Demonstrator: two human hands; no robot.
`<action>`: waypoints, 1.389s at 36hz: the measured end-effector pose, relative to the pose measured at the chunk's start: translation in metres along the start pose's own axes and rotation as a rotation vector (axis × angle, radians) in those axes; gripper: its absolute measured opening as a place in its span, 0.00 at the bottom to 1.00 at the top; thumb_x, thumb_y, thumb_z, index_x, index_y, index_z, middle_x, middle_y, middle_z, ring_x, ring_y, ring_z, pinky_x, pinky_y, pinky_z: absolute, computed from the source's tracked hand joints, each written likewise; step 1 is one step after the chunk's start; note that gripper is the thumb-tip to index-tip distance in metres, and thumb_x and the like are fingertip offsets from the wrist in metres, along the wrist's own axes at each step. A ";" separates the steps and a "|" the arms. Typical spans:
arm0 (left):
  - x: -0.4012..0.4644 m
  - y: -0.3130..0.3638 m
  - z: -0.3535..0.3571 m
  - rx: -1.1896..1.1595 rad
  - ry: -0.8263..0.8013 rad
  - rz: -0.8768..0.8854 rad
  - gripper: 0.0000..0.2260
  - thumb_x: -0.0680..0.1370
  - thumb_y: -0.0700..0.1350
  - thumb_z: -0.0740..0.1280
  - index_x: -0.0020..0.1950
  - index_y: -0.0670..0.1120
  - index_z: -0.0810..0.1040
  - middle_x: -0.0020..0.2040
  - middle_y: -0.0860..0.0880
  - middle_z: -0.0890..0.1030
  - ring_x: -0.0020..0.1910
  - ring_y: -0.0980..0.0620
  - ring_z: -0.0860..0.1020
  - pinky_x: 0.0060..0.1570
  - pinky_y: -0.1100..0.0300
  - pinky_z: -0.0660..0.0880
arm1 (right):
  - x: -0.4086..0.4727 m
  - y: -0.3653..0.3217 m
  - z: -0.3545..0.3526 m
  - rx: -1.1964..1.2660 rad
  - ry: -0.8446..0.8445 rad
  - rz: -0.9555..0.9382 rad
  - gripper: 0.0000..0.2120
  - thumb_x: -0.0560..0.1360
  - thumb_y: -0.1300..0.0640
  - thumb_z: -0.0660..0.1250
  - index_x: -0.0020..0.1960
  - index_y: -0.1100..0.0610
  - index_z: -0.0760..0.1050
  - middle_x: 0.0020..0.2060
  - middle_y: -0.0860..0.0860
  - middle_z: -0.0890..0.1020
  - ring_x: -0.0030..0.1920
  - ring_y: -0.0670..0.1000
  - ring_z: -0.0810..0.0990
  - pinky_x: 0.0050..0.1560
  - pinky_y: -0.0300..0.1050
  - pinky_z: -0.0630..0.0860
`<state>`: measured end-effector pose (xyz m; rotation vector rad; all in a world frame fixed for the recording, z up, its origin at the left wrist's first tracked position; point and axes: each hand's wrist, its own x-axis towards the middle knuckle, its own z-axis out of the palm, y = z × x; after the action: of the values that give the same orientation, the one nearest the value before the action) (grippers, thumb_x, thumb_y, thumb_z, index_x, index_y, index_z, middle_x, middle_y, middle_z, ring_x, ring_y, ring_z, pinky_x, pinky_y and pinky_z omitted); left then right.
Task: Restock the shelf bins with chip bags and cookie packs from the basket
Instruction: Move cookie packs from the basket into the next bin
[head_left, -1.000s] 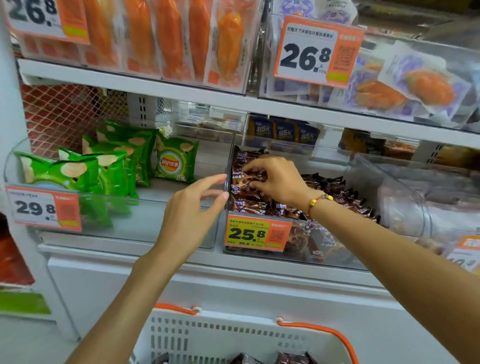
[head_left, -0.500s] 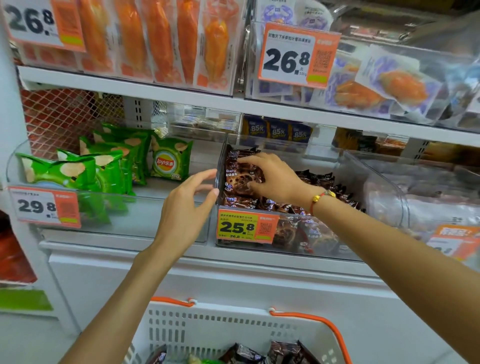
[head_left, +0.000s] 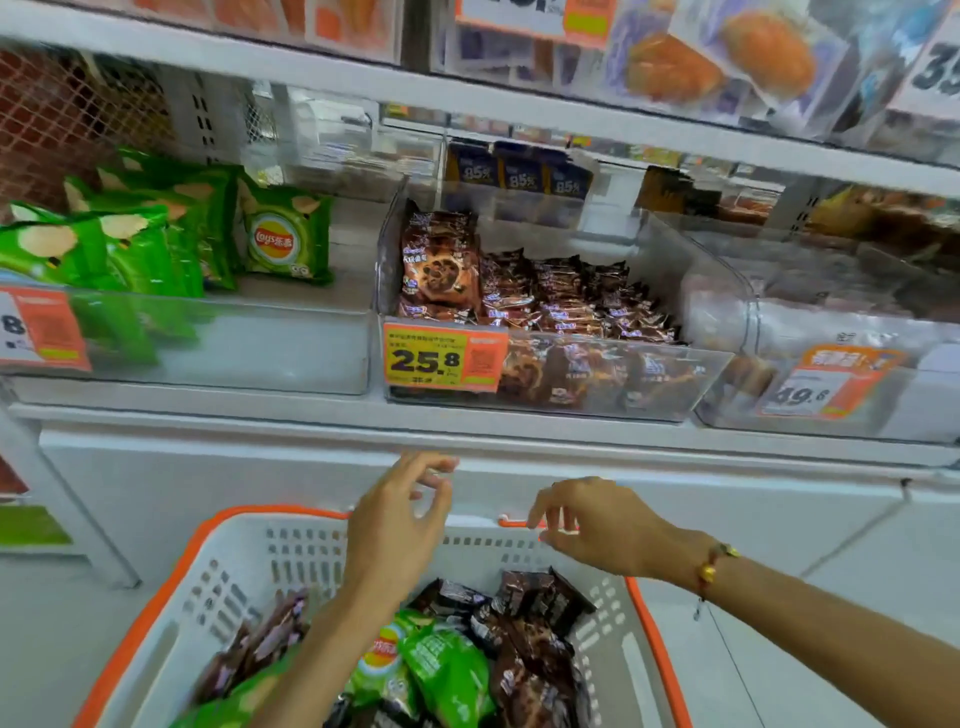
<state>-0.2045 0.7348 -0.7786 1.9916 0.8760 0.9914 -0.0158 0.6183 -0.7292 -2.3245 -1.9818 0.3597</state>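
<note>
A white basket with an orange rim (head_left: 156, 597) stands below the shelf, holding green chip bags (head_left: 441, 670) and brown cookie packs (head_left: 530, 639). My left hand (head_left: 400, 519) and my right hand (head_left: 587, 519) hover above the basket's far edge, fingers loosely spread, holding nothing. On the shelf, a clear bin (head_left: 613, 384) holds rows of brown cookie packs (head_left: 545, 296), one standing upright at its left end. To its left, another clear bin (head_left: 270, 353) holds green chip bags (head_left: 156, 244).
A yellow-orange 25.8 price tag (head_left: 441, 358) hangs on the cookie bin. A third clear bin (head_left: 831, 410) with pale packs sits to the right. An upper shelf (head_left: 467, 98) carries orange-printed packs. A white cabinet front (head_left: 260, 467) lies below the bins.
Both hands have left the cookie bin and dropped down over the basket. The view has tilted down, so more of the basket shows.
</note>
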 end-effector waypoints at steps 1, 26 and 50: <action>-0.007 -0.012 0.008 0.051 -0.069 -0.029 0.13 0.76 0.42 0.69 0.52 0.61 0.76 0.45 0.61 0.79 0.42 0.61 0.78 0.42 0.59 0.76 | 0.001 0.005 0.011 -0.046 -0.072 0.023 0.11 0.77 0.53 0.63 0.59 0.47 0.77 0.51 0.46 0.80 0.51 0.47 0.77 0.47 0.39 0.70; -0.088 -0.103 0.069 0.743 -0.935 -0.149 0.23 0.74 0.61 0.67 0.66 0.54 0.70 0.71 0.50 0.67 0.71 0.48 0.64 0.70 0.50 0.59 | -0.008 0.013 0.203 -0.295 -0.508 0.252 0.22 0.71 0.46 0.72 0.58 0.59 0.77 0.61 0.57 0.74 0.66 0.57 0.65 0.63 0.52 0.67; -0.082 -0.058 0.049 0.219 -1.005 -0.455 0.24 0.79 0.58 0.62 0.70 0.46 0.70 0.68 0.46 0.73 0.65 0.48 0.73 0.64 0.54 0.70 | -0.022 -0.009 0.131 0.188 -0.490 0.211 0.21 0.68 0.61 0.75 0.52 0.54 0.65 0.44 0.48 0.71 0.46 0.50 0.70 0.33 0.34 0.63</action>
<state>-0.2154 0.6826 -0.8770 1.9654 0.7847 -0.3842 -0.0566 0.5849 -0.8511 -2.4974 -1.7622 1.1740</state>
